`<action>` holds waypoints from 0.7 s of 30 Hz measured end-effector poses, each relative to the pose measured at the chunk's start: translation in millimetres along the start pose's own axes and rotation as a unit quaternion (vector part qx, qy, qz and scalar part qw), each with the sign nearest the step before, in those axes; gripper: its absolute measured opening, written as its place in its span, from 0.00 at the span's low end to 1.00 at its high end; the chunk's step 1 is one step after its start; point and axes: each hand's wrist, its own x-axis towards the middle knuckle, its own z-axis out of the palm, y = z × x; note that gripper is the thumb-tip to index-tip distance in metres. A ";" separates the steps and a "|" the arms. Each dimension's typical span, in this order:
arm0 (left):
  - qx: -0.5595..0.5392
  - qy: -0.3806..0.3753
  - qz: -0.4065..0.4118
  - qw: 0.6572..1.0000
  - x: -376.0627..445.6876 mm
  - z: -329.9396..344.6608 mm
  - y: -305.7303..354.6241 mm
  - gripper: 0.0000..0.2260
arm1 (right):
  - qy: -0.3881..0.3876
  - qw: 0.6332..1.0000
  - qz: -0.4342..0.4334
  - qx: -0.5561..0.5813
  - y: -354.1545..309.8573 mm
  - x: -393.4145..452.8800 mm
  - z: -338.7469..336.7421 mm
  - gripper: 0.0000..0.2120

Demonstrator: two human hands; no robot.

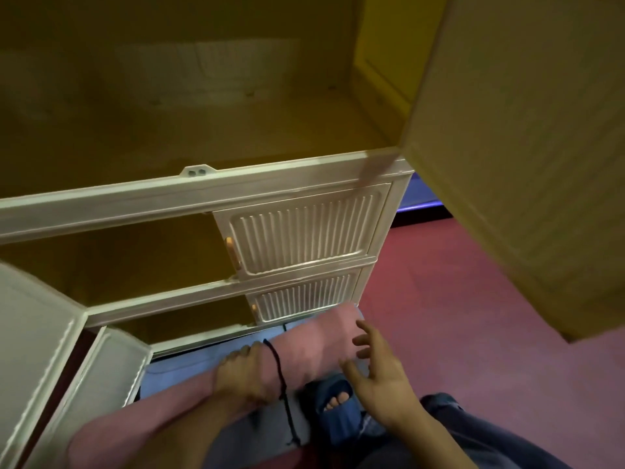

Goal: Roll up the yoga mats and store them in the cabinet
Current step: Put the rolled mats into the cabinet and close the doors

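You wear blue jeans (pixel 490 431) and a blue open-toed slipper (pixel 338 406); your forearms (pixel 439 438) are bare, no sleeves showing.

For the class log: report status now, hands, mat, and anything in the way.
Left hand grips rolled pink mat; right hand open beside it. Mat outside cabinet, black tie around it. Blue mat underneath; open door overhead.

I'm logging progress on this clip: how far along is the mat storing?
Done: the pink mat is rolled and tied with a dark cord. In hand: the left hand grips it before the cabinet; the right hand hovers open. Left: no mat lies on the shelves in view.
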 end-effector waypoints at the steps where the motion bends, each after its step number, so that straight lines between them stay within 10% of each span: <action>1: -0.012 0.032 -0.003 0.999 -7.3 -6.8 -6.1 0.52 | 0.007 1.000 -0.009 0.006 -2.4 -0.6 -1.1 0.32; 11: -0.007 0.161 0.036 0.986 -125.8 -168.2 0.8 0.59 | 0.075 0.978 -0.187 -0.059 -68.9 -39.5 1.5 0.24; 21: 0.052 0.267 0.015 0.962 -240.6 -326.1 21.8 0.48 | 0.140 0.810 -0.407 -0.398 -174.6 -50.0 -41.8 0.53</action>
